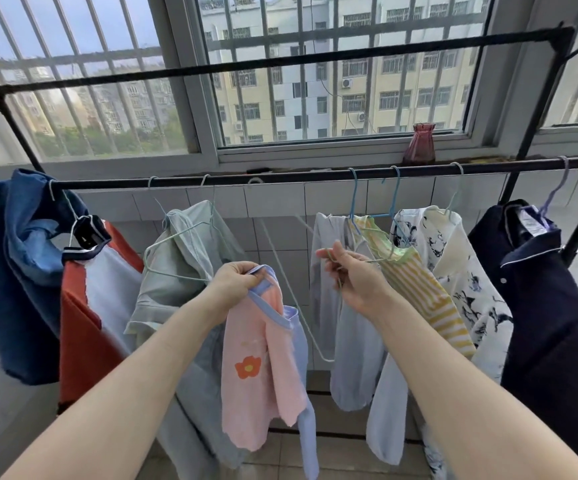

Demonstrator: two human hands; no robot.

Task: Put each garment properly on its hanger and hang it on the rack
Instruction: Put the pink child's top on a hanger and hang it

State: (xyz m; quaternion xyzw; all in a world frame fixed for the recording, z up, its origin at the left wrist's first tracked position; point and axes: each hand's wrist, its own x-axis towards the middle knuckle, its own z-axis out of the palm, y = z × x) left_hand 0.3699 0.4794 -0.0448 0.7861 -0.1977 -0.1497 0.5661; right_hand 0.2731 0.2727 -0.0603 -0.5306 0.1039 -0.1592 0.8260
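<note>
My left hand [235,282] grips the blue-trimmed neckline of a small pink garment [256,358] with an orange flower. The garment hangs loose below my fist, in front of the rack. My right hand [353,275] pinches a thin pale wire of a hanger [360,260] at chest height, just left of a yellow striped top [419,289]. An empty pale wire hanger [294,299] hangs tilted from the black rack rail [298,175] between my hands. Whether the pinched wire belongs to it I cannot tell.
Several garments hang on the rail: blue denim [14,271], a red and white shirt [93,299], a pale green shirt [183,258], a light blue garment [349,341], a white printed shirt [471,289], a navy shirt [540,289]. A pink vase [419,143] stands on the windowsill behind.
</note>
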